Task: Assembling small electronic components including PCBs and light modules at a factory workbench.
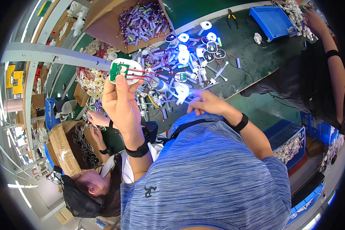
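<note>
Left hand (120, 97) 10 o'clock, pinching wired circuit board (115, 71); right hand (209, 102) 2 o'clock, near bright white piece (181, 92); grip unclear

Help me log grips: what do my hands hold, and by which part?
Left hand: white housing, by its lower edge, thumb at its green board. Right hand: at a glowing white part; whether held cannot be told.

I see a white rounded plastic housing (134, 66) held up and tilted, its rectangular green circuit board (118, 70) facing my camera, with thin red wires (145, 71) running rightward from it. Towards the green workbench's (253, 57) near edge, I make out a brightly lit white plastic piece (182, 92), details lost in glare.
</note>
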The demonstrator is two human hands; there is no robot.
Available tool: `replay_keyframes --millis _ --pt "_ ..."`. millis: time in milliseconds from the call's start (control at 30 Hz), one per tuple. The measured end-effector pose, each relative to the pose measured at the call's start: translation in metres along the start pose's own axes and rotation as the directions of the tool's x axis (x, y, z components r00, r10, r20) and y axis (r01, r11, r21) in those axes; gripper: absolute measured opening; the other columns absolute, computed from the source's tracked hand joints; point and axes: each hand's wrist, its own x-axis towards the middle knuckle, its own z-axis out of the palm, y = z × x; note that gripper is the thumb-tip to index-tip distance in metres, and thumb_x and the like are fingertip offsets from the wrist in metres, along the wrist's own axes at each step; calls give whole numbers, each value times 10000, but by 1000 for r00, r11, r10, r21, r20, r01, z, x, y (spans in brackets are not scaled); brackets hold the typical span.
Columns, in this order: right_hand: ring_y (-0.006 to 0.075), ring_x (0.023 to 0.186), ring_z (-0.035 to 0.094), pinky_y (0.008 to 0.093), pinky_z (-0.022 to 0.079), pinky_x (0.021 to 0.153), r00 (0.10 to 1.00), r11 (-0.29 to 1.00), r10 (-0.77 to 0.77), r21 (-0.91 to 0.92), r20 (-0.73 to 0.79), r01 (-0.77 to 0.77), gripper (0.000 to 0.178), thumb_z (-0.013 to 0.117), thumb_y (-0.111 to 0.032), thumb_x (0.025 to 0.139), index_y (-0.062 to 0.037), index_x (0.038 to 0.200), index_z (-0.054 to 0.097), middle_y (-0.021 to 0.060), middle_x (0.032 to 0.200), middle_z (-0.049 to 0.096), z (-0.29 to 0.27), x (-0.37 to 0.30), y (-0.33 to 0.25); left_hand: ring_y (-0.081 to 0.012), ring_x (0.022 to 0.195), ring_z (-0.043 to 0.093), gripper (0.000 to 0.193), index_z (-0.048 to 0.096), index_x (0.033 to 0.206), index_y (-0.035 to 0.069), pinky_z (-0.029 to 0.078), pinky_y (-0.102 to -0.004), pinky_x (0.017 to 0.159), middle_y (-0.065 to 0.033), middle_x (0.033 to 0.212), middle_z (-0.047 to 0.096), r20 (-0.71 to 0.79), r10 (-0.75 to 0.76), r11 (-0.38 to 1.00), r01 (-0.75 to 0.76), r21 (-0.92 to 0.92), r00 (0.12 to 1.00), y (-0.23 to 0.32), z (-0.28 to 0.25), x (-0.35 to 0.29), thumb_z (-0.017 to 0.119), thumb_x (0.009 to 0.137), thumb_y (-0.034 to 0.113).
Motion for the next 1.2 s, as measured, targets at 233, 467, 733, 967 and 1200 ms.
replay_keyframes --millis 233,467,733,967,1200 --pt "226 605 552 322 430 575 861 671 -452 -724 -231 158 190 568 -77 784 -25 966 589 99 800 626 -11 -25 10 -180 786 614 186 532 1002 -31 534 -322 696 -111 899 604 66 -31 999 32 -4 997 -2 4 4 489 900 118" --pt "215 701 538 331 393 581 523 307 -749 -913 -407 -270 89 598 -74 722 -99 795 641 51 676 540 -53 -71 -25 -213 824 620 223 505 1045 -58 536 -315 688 -147 942 602 169 -159 987 160 8 973 -9 40 1 473 902 110" --pt "147 761 610 259 488 657 297 838 -424 -246 -856 487 147 513 -58 842 17 957 564 108 865 645 -153 -95 -33 -195 798 619 226 505 1049 -36 531 -291 667 -121 941 597 352 -279 954 298 0 893 -45 116 20 472 907 136" --pt "132 726 604 238 484 611 219 680 -295 -43 -930 732 137 551 -110 841 0 920 571 86 855 625 -249 -94 -29 -196 797 619 213 509 1031 -27 522 -306 668 -121 926 606 460 -422 895 440 73 781 -100 183 28 501 893 136" --pt "102 666 564 204 440 581 99 610 -225 -61 -969 790 171 552 -67 825 15 974 541 58 779 600 -337 -97 -26 -153 811 605 194 512 1020 -16 514 -287 703 -88 909 610 531 -497 834 547 72 687 -141 254 41 523 884 122"
